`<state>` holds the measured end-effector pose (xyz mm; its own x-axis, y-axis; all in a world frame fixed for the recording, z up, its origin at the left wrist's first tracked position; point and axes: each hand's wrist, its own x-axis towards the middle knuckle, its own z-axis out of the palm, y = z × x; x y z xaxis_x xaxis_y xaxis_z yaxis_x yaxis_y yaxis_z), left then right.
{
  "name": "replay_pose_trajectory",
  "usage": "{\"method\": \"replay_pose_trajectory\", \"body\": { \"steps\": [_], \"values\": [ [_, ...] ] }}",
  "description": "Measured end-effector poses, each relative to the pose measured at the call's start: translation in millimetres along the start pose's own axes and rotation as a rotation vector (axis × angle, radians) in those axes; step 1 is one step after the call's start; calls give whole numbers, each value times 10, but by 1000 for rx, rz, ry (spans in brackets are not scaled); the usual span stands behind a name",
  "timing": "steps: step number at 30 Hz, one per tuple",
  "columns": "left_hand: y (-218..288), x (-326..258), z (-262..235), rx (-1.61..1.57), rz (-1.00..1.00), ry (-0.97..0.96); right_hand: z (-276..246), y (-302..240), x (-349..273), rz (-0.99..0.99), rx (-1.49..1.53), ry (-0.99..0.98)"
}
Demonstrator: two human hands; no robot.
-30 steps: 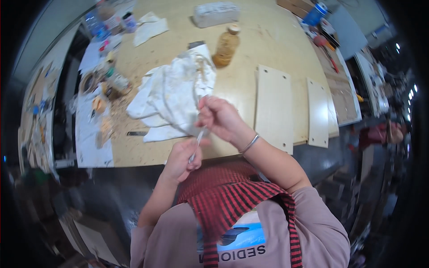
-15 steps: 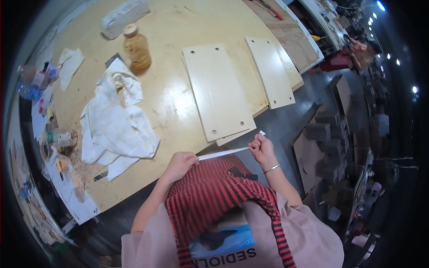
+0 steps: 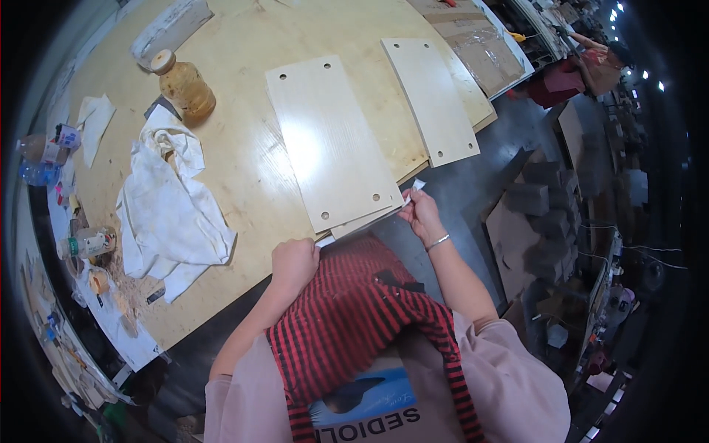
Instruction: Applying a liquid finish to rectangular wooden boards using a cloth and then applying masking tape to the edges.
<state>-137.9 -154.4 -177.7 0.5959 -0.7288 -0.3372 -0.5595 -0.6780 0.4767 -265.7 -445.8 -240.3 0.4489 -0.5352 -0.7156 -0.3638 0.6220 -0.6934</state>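
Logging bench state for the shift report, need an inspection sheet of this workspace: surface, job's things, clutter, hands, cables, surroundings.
Surface: plywood bench, stained, sawdust at its left end.
Job's things: pale strip stretched along the near edge of the large drilled panel; second panel lies beside it, apart.
Clutter: crumpled white rag, amber bottle, small bottles and paper scraps at the left edge.
Hands: left hand closed at the strip's left end; right hand pinches its right end.
Cables: thin ones on the floor at far right; none seen on the bench.
Surroundings: grey floor, stacked blocks, cardboard, another person at top right.
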Motion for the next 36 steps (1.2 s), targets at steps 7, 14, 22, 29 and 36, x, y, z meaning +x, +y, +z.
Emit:
{"method": "replay_pose_trajectory", "body": {
  "steps": [7,14,22,29,36],
  "values": [
    [47,108,-44,-21,-88,295,198,-319,-141,-54,-101,-93],
    [12,71,-66,-54,-102,274,189,-355,-80,-192,-314,-106],
    [63,-85,-272,-148,-28,-222,-316,-320,-440,-90,-227,-65],
    [-487,-346,-768,-495,-256,176,526,-1057,-1362,-283,44,-630],
    [-1136,-23,-1026,213,-544,860,1882,-1291,-1685,-288,-38,-1097]
  ]
}}
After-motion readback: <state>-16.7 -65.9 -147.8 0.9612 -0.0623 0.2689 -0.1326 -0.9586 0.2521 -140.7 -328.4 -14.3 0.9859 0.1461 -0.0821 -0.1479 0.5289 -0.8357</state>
